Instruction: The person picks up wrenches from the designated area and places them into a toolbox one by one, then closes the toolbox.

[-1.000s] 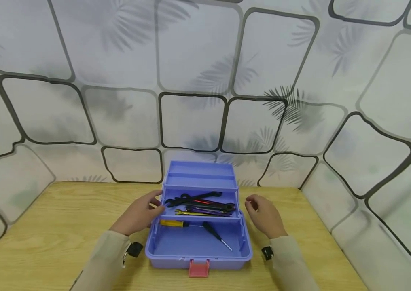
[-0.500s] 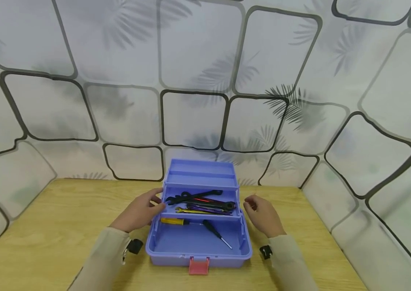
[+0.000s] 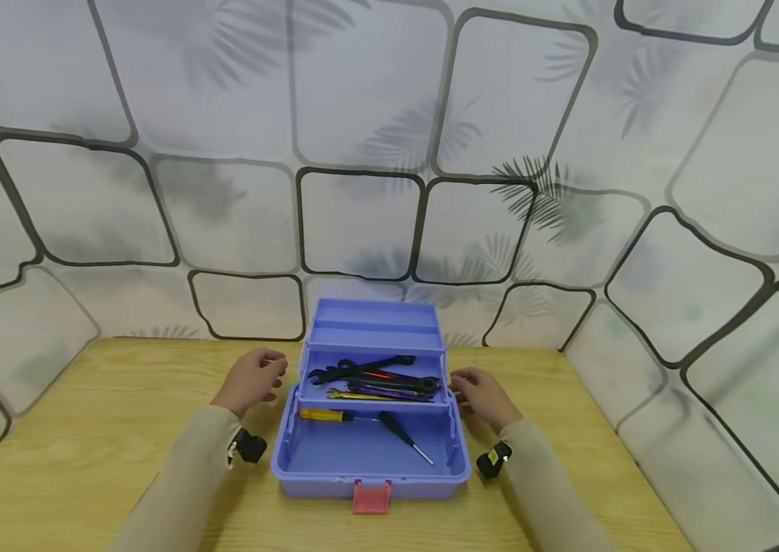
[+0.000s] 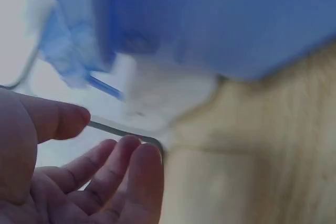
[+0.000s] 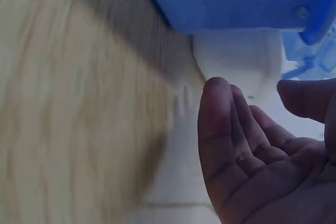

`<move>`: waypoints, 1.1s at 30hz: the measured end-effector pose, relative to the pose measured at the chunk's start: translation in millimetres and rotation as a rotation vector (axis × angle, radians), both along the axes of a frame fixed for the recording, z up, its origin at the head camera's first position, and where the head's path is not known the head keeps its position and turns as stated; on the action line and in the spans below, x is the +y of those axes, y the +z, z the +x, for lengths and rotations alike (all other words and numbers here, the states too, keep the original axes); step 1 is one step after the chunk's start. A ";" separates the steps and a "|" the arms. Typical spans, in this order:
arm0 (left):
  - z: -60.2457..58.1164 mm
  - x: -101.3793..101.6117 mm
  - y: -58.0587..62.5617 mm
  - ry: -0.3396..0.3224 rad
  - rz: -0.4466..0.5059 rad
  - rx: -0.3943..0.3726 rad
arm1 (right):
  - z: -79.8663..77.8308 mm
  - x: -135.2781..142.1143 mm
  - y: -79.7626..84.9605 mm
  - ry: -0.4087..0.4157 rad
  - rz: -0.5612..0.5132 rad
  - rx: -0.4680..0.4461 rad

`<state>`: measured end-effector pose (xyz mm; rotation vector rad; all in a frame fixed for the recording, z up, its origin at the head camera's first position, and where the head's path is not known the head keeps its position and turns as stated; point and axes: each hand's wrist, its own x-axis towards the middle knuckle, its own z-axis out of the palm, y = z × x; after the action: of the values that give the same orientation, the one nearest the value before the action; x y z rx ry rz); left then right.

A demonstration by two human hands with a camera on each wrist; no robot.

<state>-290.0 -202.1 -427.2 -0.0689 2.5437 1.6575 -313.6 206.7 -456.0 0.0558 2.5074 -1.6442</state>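
Note:
A periwinkle-blue toolbox (image 3: 323, 488) stands open, its lid (image 3: 376, 313) tipped back and its tray raised behind the bottom compartment. Several wrenches (image 3: 389, 381), black, yellow and purple, lie piled in the tray. Below them, a yellow-handled screwdriver (image 3: 322, 415) and a black-handled screwdriver (image 3: 396, 427) rest in the lower part. My left hand (image 3: 248, 381) hovers just left of the box, fingers loosely bent around nothing, as the left wrist view shows. On the other side, my right hand (image 3: 488, 395) has its fingertips close to the tray's right end; its fingers (image 5: 215, 114) are relaxed and hold nothing.
The box stands on a wood-grain table (image 3: 120, 429), with its pink clasp (image 3: 371, 498) hanging down at the front. Patterned white walls (image 3: 362, 222) rise behind the table and along both sides.
My left hand has let go of the tray's left side and moved away to the left. My right hand has shifted slightly left, closer to the box. The tools have stayed in place.

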 end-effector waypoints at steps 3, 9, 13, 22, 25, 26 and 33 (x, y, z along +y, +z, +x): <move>-10.5 -2.2 -8.1 -0.048 0.009 -0.071 | -9.6 -2.9 -3.3 -0.001 0.024 -0.024; -27.5 -4.2 -27.5 -0.140 0.026 -0.114 | -22.0 -6.1 -8.8 -0.005 -0.046 -0.047; -32.1 -7.4 -34.6 -0.136 0.074 -0.142 | -26.0 -7.0 -9.3 -0.017 -0.133 -0.065; -31.3 -5.5 -30.3 -0.133 0.055 -0.119 | -21.8 -10.3 -1.1 -0.032 -0.064 -0.030; -31.1 -2.2 -28.2 -0.120 0.056 -0.094 | -20.1 -12.4 -0.8 -0.034 -0.055 -0.013; -31.2 -1.2 -27.8 -0.116 0.068 -0.087 | -19.7 -13.0 -1.1 -0.032 -0.057 -0.010; -29.9 2.0 -28.9 -0.139 0.086 -0.059 | -16.1 -15.5 -7.5 -0.058 0.029 0.050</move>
<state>-319.9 -200.1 -456.2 0.0634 2.3734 1.6834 -329.7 191.1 -463.5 0.0923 2.5900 -1.6506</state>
